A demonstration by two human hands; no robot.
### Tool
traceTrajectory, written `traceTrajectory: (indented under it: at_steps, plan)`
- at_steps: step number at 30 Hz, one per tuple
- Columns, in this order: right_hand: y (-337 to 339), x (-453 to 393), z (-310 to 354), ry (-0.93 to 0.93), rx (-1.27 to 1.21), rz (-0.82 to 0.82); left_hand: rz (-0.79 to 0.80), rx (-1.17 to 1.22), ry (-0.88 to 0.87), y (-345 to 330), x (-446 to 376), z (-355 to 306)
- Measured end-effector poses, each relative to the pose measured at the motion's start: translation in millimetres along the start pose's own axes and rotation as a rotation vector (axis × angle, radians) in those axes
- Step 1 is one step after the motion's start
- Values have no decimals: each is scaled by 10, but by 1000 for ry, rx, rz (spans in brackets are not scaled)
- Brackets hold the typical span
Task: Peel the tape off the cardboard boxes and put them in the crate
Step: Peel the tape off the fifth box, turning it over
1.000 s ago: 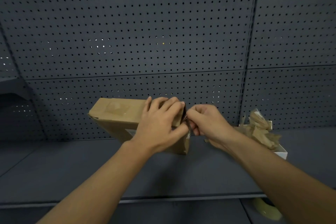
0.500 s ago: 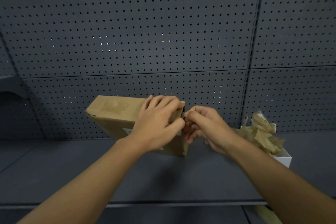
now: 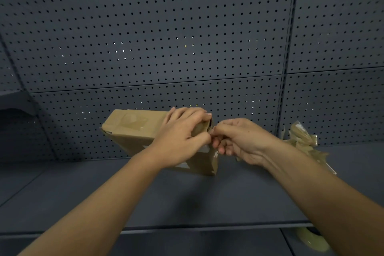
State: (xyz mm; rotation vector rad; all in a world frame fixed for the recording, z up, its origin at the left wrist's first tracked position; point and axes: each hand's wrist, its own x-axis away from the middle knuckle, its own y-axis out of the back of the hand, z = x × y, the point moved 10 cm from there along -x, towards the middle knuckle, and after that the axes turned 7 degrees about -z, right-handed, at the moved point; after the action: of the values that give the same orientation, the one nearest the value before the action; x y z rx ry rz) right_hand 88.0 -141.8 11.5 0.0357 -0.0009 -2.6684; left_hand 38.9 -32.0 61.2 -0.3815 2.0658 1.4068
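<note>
A flat brown cardboard box stands tilted on the dark grey shelf, with glossy tape across its top face. My left hand grips the box's right end, fingers curled over the top edge. My right hand is against that same right end, its fingertips pinched together at the box's corner; the tape between them is too small to make out. No crate is in view.
A clump of crumpled peeled tape lies on the shelf to the right, behind my right forearm. A roll of tape sits below the shelf edge at the lower right. A perforated metal back panel rises behind the shelf.
The box and both hands have stayed almost in place. My right hand's fingertips closed in tighter against the box's right corner, and the view shifted slightly.
</note>
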Motion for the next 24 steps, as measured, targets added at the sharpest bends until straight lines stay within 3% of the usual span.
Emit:
traceTrajectory:
  at_steps: [3,6,21,24]
  plan:
    - [61,-54,-21,32,47,-152,-31,-1,-4,6,0,-32]
    - [68,-89,-26,70,36,-204,-57,-21,-14,8,23,-70]
    - [87,-315,-9,286,-11,189,-71,-94,-9,-19,-31,-111]
    - [124,-374,-11,295,-10,206,-77,-105,16,-13,-70,-98]
